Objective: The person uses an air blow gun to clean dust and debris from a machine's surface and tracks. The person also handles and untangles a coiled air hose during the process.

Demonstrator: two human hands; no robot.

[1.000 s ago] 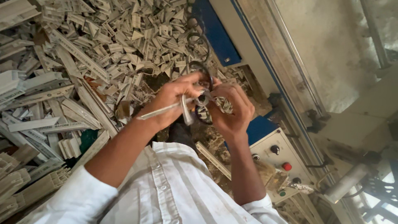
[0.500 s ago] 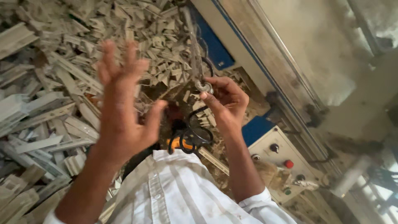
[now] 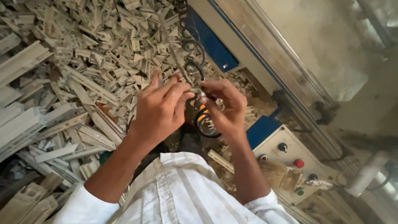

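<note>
Head view, frame centre: left hand (image 3: 159, 110), open and raised half a second ago, has rejoined the right hand (image 3: 224, 108), both now pinching the metal fitting (image 3: 198, 92) on a coiled hose (image 3: 195, 68) above scrap offcuts (image 3: 83, 62).

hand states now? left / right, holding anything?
Left hand: closed, fingertips pinching the small metal fitting at the end of the coiled black hose.
Right hand: closed, pinching the same fitting from the other side.

Left hand (image 3: 159, 110) back from open spread, pinching fitting (image 3: 198, 92) beside right hand (image 3: 224, 110).
</note>
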